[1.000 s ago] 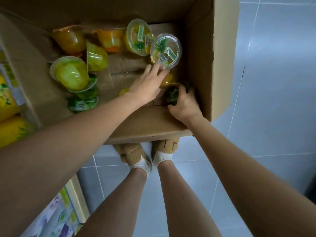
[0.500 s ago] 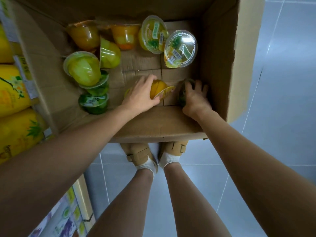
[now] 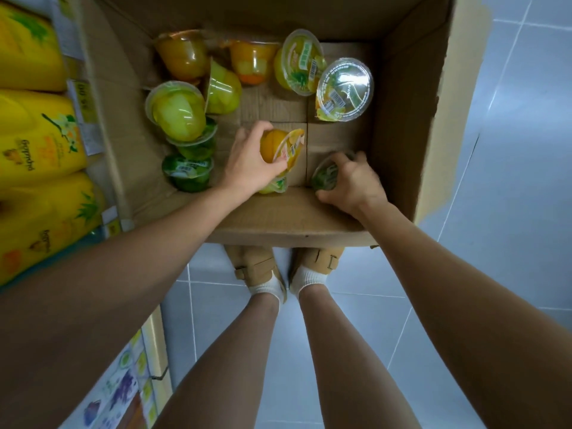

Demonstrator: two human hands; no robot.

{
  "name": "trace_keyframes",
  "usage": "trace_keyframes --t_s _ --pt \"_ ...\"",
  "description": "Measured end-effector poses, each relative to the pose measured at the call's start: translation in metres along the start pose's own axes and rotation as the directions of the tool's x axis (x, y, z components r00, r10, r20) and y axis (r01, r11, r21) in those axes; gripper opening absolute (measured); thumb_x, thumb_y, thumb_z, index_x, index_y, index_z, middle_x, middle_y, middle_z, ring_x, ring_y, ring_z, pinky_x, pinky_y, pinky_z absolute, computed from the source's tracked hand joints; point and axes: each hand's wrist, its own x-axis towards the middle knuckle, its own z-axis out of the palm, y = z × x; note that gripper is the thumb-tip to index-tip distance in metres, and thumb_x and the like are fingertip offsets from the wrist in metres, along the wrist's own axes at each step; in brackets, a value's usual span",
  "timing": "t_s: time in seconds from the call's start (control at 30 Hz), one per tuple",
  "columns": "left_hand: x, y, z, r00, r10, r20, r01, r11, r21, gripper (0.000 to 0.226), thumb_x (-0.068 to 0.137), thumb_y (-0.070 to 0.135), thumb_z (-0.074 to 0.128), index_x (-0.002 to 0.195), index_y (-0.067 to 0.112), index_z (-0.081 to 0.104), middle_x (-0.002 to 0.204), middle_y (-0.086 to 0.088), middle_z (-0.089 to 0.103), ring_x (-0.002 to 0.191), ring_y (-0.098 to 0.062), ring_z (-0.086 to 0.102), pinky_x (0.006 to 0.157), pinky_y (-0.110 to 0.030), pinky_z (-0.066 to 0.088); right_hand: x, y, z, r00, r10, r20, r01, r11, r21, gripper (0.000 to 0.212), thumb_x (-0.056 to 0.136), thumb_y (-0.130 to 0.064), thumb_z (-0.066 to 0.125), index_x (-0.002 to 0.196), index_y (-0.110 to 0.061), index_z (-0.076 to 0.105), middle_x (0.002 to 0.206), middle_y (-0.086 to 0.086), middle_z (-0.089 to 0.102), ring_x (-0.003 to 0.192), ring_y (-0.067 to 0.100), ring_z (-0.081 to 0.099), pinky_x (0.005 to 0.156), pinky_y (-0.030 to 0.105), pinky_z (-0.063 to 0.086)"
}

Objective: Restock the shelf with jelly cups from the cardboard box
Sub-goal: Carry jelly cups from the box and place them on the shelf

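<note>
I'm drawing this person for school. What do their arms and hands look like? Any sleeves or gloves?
The left arm and right arm are bare all the way to the edge of the picture, so no sleeves show. The left hand and right hand wear no gloves. No watch, bracelet or ring can be seen on the parts that show.

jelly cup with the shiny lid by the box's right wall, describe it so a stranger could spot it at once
Look into the open cardboard box on the tiled floor, toward its far right corner. A jelly cup lies tipped there, its round lid facing the camera. Unlike the yellow-lidded cup to its left, its lid is mostly clear and glares with light.
</note>
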Motion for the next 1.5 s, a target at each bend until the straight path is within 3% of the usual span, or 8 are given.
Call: trace_keyframes --t_s 0.17,0.4,0.57,0.73,0.93,1.17,1.3,1.5 --pt "-0.043 0.020 -0.038 0.999 -0.036 -0.001 0.036 0.998 -0.058 0.055 0.076 0.029 0.072 0.124 0.025 0.046 0.121 -0.006 0.046 0.109 -0.024 0.051 0.093 -0.038 0.046 -0.053 -0.025 -0.023 0.997 -0.035 -0.068 0.043 0.993 0.111 0.069 0.075 -0.036 0.077 0.131 -0.016 0.043 0.128 0.014 0.037 0.109 0.034 0.054 0.094 0.043 0.051" --pt "-0.128 0.092 -0.123 0.999 0.052 0.007 -0.051 0.993 -0.102 0.048 0.080 0.026 0.071 0.120 0.018 0.046 0.113 0.000 0.053 0.099 -0.017 0.053 0.078 -0.026 0.040 -0.159 -0.057 -0.095 0.986 -0.044 -0.162 0.087 0.961 0.264 0.106 0.073 -0.030 0.081 0.150 -0.006 0.011 0.137 0.014 0.036 0.122 0.029 0.045 0.097 0.038 0.045" --pt "-0.197 0.153 -0.187 0.998 0.063 -0.018 -0.065 0.981 -0.182 0.047 0.085 0.026 0.068 0.125 0.020 0.044 0.110 0.007 0.046 0.098 -0.009 0.047 0.079 -0.022 0.035 -0.246 -0.071 -0.151 0.960 -0.037 -0.278 0.142 0.919 0.369 0.093 0.072 -0.030 0.081 0.141 -0.002 0.026 0.130 0.013 0.041 0.115 0.022 0.046 0.089 0.021 0.038" --pt "-0.260 0.197 -0.240 0.998 0.065 -0.014 -0.066 0.919 -0.390 0.039 0.088 0.024 0.061 0.123 0.028 0.046 0.117 0.003 0.055 0.106 -0.016 0.055 0.090 -0.032 0.047 -0.338 -0.085 -0.193 0.937 0.031 -0.348 0.171 0.828 0.534 0.078 0.066 -0.034 0.083 0.126 -0.010 0.039 0.119 0.008 0.049 0.105 0.018 0.051 0.090 0.035 0.050" --pt "-0.337 0.247 -0.280 0.990 0.047 0.130 0.056 0.720 -0.691 0.024 0.080 0.027 0.054 0.103 0.023 0.057 0.095 0.004 0.063 0.085 -0.008 0.062 0.068 -0.026 0.053 -0.451 -0.090 -0.218 0.911 0.144 -0.386 0.200 0.663 0.721 0.068 0.071 -0.028 0.083 0.123 -0.011 0.042 0.100 -0.005 0.051 0.080 -0.001 0.052 0.060 0.000 0.040" --pt "-0.421 0.311 -0.289 0.918 0.247 0.310 -0.014 0.801 -0.598 0.025 0.094 0.016 0.045 0.116 0.018 0.055 0.102 -0.004 0.066 0.087 -0.014 0.064 0.072 -0.031 0.056 -0.577 -0.065 -0.232 0.840 0.321 -0.436 0.244 0.495 0.834 0.068 0.078 -0.036 0.076 0.132 -0.016 0.040 0.103 -0.008 0.052 0.090 0.007 0.054 0.072 0.014 0.041" --pt "-0.472 0.359 -0.271 0.856 0.338 0.390 -0.077 0.831 -0.550 0.022 0.096 0.016 0.040 0.106 0.020 0.060 0.095 -0.002 0.067 0.080 -0.012 0.064 0.058 -0.024 0.055 -0.634 -0.033 -0.234 0.777 0.443 -0.447 0.315 0.341 0.886 0.071 0.078 -0.036 0.076 0.136 -0.014 0.040 0.108 -0.005 0.056 0.087 0.002 0.057 0.075 0.025 0.055" --pt "-0.545 0.440 -0.230 0.671 0.447 0.592 -0.175 0.871 -0.459 0.032 0.095 0.026 0.037 0.114 0.023 0.062 0.112 -0.003 0.064 0.087 -0.014 0.061 0.064 -0.027 0.053 -0.720 0.030 -0.234 0.654 0.617 -0.437 0.490 0.093 0.867 0.072 0.080 -0.032 0.076 0.139 -0.014 0.040 0.129 0.010 0.051 0.103 0.021 0.061 0.076 0.037 0.059"
